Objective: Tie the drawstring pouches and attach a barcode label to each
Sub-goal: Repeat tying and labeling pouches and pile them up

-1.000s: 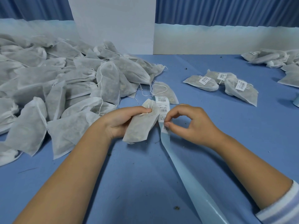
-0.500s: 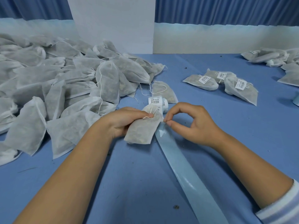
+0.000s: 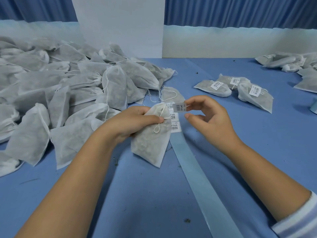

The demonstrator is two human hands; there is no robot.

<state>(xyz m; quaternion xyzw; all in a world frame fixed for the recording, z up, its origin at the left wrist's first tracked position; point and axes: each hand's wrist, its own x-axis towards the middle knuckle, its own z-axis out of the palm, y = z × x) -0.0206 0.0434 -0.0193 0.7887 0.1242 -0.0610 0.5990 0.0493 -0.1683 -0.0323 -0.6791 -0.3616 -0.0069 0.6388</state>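
Our L hand (image 3: 137, 121) grips the tied pouch (image 3: 151, 145) by its neck, thumb over the drawstring, pouch just left of the liner strip (image 3: 197, 169). Our R hand (image 3: 205, 117), above the strip's far end, holds a barcode label (image 3: 180, 107) at curled fingertips, thumb apart below. Labelled pouches (image 3: 255, 95) lie right of the strip

Head-worn camera looks forward and down, close over the blue table (image 3: 145, 194).
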